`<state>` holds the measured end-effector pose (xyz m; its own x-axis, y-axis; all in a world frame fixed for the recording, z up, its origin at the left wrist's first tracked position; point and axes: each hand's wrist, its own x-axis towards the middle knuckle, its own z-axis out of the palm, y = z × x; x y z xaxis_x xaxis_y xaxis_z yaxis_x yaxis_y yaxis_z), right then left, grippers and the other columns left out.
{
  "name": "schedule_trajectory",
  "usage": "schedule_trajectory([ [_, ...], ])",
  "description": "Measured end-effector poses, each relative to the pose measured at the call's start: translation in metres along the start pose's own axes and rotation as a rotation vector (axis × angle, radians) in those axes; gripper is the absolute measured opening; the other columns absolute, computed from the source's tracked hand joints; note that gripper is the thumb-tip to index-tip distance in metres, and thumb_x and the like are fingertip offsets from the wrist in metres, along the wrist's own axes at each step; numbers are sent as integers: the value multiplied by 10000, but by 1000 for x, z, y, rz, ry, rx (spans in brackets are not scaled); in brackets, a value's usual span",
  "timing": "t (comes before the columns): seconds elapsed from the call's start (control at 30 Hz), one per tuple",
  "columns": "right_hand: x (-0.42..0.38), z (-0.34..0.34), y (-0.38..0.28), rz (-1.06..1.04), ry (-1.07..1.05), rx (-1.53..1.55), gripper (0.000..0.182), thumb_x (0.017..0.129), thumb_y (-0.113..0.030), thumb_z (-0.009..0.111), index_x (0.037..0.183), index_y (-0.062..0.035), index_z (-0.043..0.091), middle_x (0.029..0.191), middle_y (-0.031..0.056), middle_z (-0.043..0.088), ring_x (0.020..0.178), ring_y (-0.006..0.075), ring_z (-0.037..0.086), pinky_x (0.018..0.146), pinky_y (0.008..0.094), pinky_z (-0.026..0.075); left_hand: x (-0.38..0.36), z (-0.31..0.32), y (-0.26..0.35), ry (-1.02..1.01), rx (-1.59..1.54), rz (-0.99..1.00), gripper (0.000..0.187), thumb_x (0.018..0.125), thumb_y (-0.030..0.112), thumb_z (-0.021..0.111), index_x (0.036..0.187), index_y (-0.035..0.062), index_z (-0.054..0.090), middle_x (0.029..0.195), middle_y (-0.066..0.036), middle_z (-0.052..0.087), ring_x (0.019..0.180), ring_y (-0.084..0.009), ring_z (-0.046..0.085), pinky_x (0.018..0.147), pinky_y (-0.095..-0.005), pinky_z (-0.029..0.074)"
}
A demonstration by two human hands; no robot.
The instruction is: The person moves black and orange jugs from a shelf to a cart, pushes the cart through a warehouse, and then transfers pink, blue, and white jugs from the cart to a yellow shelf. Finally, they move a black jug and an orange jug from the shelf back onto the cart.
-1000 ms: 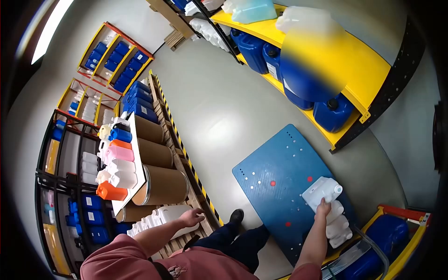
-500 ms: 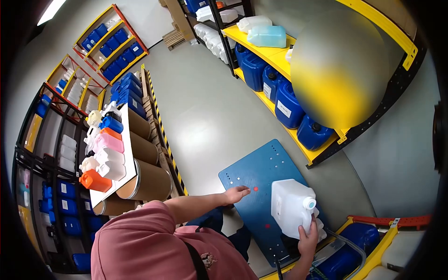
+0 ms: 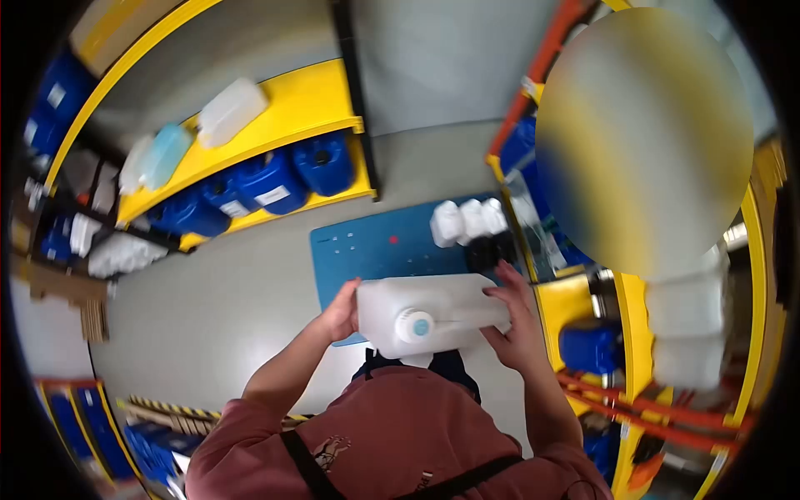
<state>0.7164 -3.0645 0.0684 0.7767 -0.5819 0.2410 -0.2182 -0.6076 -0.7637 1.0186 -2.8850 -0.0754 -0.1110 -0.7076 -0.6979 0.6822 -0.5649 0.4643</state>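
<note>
A translucent white plastic jerrycan (image 3: 442, 308) is held in front of my body, above the near edge of the blue table (image 3: 367, 258). Its white cap with a light blue centre (image 3: 415, 326) faces up toward me. My left hand (image 3: 342, 311) presses against its left end, fingers partly hidden behind it. Curved round the right end is my right hand (image 3: 517, 323), thumb below and fingers above. Beyond the jerrycan, several small white containers (image 3: 468, 220) stand on the table's far right part, with dark objects (image 3: 489, 252) beside them.
Ahead on the left, a yellow shelf (image 3: 308, 96) bears a white jerrycan (image 3: 233, 112) and a light blue one (image 3: 166, 156), with blue drums (image 3: 323, 162) below. Yellow and red racking (image 3: 635, 333) stands close on my right. A blurred oval covers the upper right.
My view has turned toward the right. The jerrycan, earlier in my right hand over the table, is now nearer my body, and my left hand has come onto it.
</note>
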Motion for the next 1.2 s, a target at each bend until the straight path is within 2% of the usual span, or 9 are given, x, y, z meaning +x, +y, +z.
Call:
schedule_trajectory([
  [0.1,-52,0,-18,58,294,39,714,673,112,616,1348,-85,493,1544,260,338,1413,453,403,1149,482,372,8,45,-1,-79,15,-80,854,953,725,335,1532,103,421,1486,-115,545,1347,-328,535,1103,-517,412],
  [0.3,-175,-31,-20,174,805,-118,680,762,75,579,1412,-4,393,1524,275,357,1428,449,382,1174,485,329,42,171,-34,-204,207,-215,825,953,697,363,1516,99,439,1483,-122,539,1340,-342,539,1089,-519,435],
  [0.4,-252,-49,-22,329,997,-85,695,847,90,539,1492,-10,298,1549,235,364,1405,341,455,1169,438,345,64,248,-72,-312,408,-276,788,973,678,325,1505,111,455,1479,-121,543,1333,-340,545,1065,-520,456],
  [0.6,-395,-98,-14,479,1328,-155,629,885,100,526,1471,0,320,1487,213,467,1388,315,476,1157,412,357,130,382,-172,-541,679,-435,759,992,661,235,1495,144,472,1477,-92,552,1336,-338,541,1042,-543,463],
  [0.7,-455,-127,-13,507,1528,-238,559,899,43,533,1434,9,375,1404,237,555,1327,358,541,1125,404,397,144,451,-227,-633,731,-547,767,991,655,216,1504,139,462,1491,-95,538,1358,-343,521,1052,-575,447],
  [0.8,-501,-144,-23,627,1602,-201,468,951,56,487,1406,8,388,1450,224,519,1345,289,515,1137,395,385,144,512,-273,-828,779,-653,749,1007,612,200,1528,124,429,1520,-120,505,1375,-345,505,1070,-591,430],
  [0.9,-537,-154,-23,640,1731,-182,352,989,15,503,1333,-16,440,1456,232,517,1348,278,511,1119,394,404,140,563,-307,-700,738,-773,660,1033,479,274,1476,27,460,1432,-148,575,1315,-317,562,1081,-492,462],
  [1.03,-578,-167,-9,657,1926,-104,315,1021,-36,530,1324,-28,443,1445,229,531,1326,259,524,1109,383,411,178,609,-353,-710,869,-894,667,1037,493,238,1498,55,442,1441,-135,575,1316,-328,563,1093,-501,451],
  [1.2,-612,-195,11,785,2127,-260,340,987,-8,509,1322,-43,458,1341,128,615,1163,196,589,1019,320,455,211,693,-404,-895,955,-1062,660,1047,543,244,1489,110,476,1445,-103,581,1303,-308,580,1064,-499,484],
])
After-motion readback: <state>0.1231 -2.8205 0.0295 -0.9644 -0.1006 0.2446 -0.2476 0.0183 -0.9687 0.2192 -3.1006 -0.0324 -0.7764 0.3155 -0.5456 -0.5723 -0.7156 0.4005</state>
